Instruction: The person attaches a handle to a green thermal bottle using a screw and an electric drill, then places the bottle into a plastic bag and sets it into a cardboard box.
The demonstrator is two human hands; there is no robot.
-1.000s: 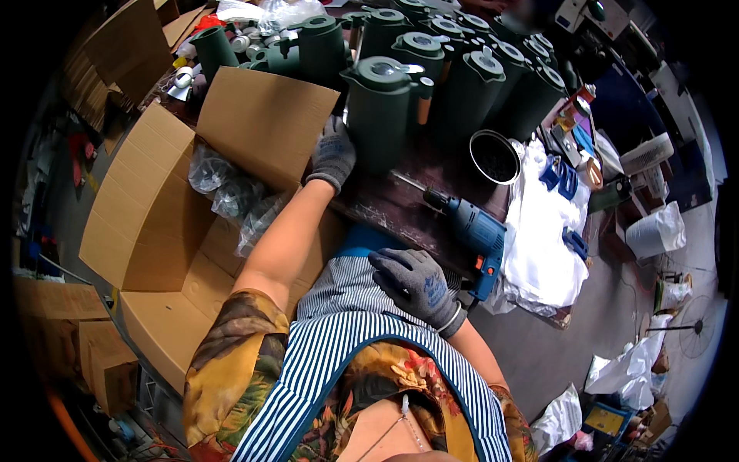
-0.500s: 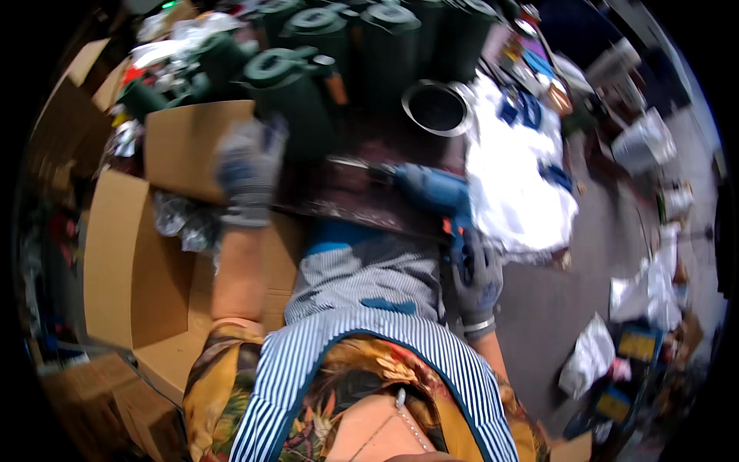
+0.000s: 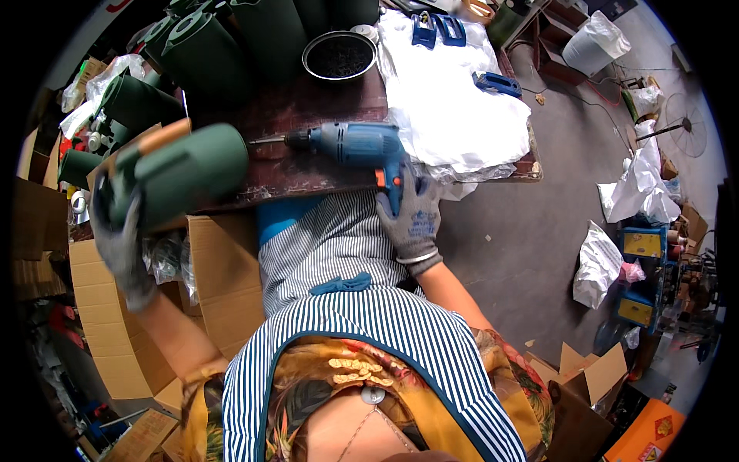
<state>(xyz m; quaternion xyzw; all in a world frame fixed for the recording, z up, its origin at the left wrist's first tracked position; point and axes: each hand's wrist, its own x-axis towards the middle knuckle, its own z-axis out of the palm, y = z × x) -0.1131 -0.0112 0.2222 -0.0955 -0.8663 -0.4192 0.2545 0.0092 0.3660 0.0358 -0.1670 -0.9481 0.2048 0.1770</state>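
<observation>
Holding brown-handled green cylindrical jug (image 3: 198,165) sideways in grey-gloved left hand (image 3: 125,242), grey-gloved right hand (image 3: 414,219) wrapped round blue power drill (image 3: 356,143), thin bit (image 3: 267,141) toward left hand.

Grey floor (image 3: 500,262) lies beside a dark-red worktable (image 3: 300,175).

Looks smooth on the green jug (image 3: 204,162), wood-like on its brown handle (image 3: 163,137); shows as hard blue plastic on the drill (image 3: 354,142), metal on its bit (image 3: 265,140), knitted cloth on the grey gloves (image 3: 418,223), scuffed gloss on the tabletop (image 3: 285,181), matt cardboard on the carton (image 3: 225,269).
</observation>
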